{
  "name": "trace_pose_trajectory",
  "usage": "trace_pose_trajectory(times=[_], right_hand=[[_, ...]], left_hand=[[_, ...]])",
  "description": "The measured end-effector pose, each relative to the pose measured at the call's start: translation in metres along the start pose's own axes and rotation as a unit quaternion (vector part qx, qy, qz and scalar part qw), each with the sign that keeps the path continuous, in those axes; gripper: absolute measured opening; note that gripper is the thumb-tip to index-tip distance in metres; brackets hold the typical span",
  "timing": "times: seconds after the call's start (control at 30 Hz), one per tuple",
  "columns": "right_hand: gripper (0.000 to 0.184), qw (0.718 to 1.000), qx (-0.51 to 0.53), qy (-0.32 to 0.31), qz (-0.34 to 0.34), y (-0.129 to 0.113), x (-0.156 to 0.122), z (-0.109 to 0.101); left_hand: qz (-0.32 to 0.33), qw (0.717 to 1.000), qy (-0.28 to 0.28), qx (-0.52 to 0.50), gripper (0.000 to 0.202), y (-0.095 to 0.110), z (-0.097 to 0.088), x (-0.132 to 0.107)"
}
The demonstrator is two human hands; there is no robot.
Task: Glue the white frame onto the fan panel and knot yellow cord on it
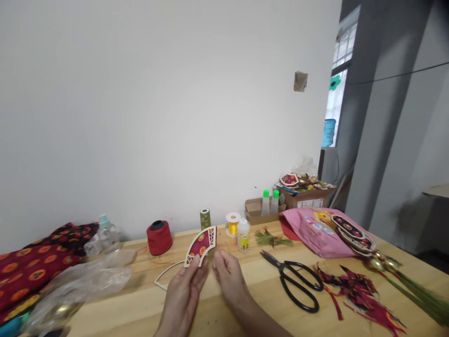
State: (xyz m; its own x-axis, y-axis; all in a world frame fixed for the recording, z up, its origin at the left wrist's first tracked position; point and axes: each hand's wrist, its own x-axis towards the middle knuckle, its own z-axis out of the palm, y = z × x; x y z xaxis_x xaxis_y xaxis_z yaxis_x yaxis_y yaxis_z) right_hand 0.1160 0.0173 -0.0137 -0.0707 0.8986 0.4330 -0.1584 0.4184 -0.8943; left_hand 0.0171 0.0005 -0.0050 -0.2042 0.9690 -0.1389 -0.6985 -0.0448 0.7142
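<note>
- Risk 1, judged from the pose: the fan-shaped ornament (200, 245), red patterned fabric in a pale lattice frame, could tip or slip, since the left hand (184, 290) supports it only at its lower end while the upper end stands free.
- Risk 2: a hard pinch there could crease the fabric or crack the thin lattice.
- Risk 3: a sideways sweep of the right hand (229, 276) could topple the white glue bottle (243, 236), near it at 1 o'clock, or brush the black-handled scissors (280, 267) at 3 o'clock, whose blades look slightly parted.
- Risk 4: a lowered left wrist could press on the bare pale frame (168, 270) lying on the wooden table (122, 318), at 8 o'clock from the ornament.
- The ornament is held up above the table at centre, tilted, its upper end pointing to 1 o'clock.
- Left hand: at 7 o'clock from the ornament, closed on its lower edge, thumb in front, fingers behind.
- Right hand: at 4 o'clock, just beside the ornament, fingers curled in, thumb against them; I cannot tell whether something thin is pinched inside.
- Both forearms rise from 6 o'clock, the right slanting toward 11.
</note>
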Motion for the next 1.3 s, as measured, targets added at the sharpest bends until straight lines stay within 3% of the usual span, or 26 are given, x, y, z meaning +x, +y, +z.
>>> trace_pose_trajectory(times=[0.13, 0.37, 0.6, 0.87, 1.0, 1.13, 1.3], right_hand=[[0.022, 1.000, 0.008, 0.013, 0.012, -0.008, 0.003, -0.003], [0.022, 0.996, 0.073, 0.024, 0.055, -0.010, 0.003, -0.003], [0.022, 0.994, -0.038, 0.096, 0.048, -0.011, 0.003, -0.001], [0.018, 0.982, -0.117, 0.147, -0.024, -0.016, 0.002, -0.001], [0.014, 0.978, -0.115, 0.173, -0.028, -0.014, 0.004, 0.002], [0.013, 0.978, -0.097, 0.184, -0.007, -0.006, 0.004, 0.002], [0.019, 0.989, 0.009, 0.147, 0.034, 0.009, 0.000, 0.002]], left_hand=[[0.046, 0.998, -0.012, 0.033, 0.004, -0.001, 0.000, 0.003], [0.067, 0.992, -0.009, 0.108, 0.032, 0.001, 0.001, 0.001], [0.081, 0.981, 0.016, 0.176, 0.039, 0.003, 0.004, -0.003], [0.088, 0.978, 0.007, 0.188, 0.039, 0.000, 0.005, -0.003], [0.076, 0.984, 0.002, 0.163, 0.036, -0.004, 0.006, -0.002], [0.050, 0.997, -0.006, 0.057, 0.018, -0.006, 0.004, 0.000], [0.004, 0.999, 0.026, -0.046, 0.011, -0.001, 0.001, -0.001]])
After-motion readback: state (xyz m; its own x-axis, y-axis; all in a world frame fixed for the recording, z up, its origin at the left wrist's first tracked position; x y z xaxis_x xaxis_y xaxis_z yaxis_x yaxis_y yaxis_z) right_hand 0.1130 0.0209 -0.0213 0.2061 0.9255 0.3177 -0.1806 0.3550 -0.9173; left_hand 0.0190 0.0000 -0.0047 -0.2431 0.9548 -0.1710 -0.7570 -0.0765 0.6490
